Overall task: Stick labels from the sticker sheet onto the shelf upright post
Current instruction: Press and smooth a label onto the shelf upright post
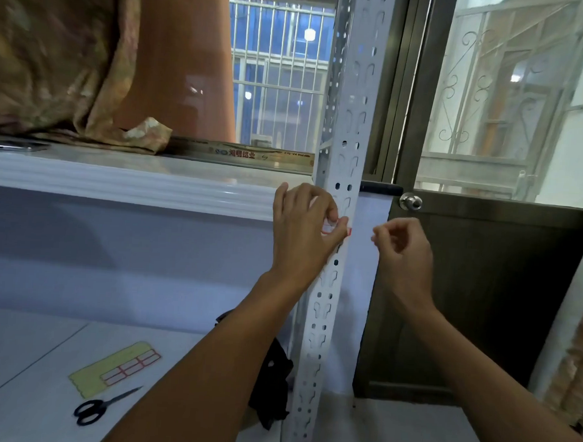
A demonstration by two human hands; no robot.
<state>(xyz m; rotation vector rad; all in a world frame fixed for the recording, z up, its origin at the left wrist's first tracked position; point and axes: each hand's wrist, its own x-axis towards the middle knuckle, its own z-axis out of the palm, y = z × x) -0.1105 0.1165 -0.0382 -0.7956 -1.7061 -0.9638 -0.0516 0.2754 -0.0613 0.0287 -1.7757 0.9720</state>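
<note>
A white perforated upright post (350,129) runs from top to bottom in the middle of the view. My left hand (303,228) is against the post and pinches a white, red-edged label (347,231) onto its face with thumb and fingertips. To the right of the post, my right hand (403,250) hangs with loosely curled fingers; it holds nothing and touches nothing. The yellow sticker sheet (117,367), with several red-bordered labels left on it, lies on the lower shelf at the left.
Black-handled scissors (101,407) lie in front of the sticker sheet. A black object (271,388) sits by the post's foot. Patterned cloth (55,56) is heaped on the upper shelf (127,178). A brown door with a metal knob (411,201) stands at the right.
</note>
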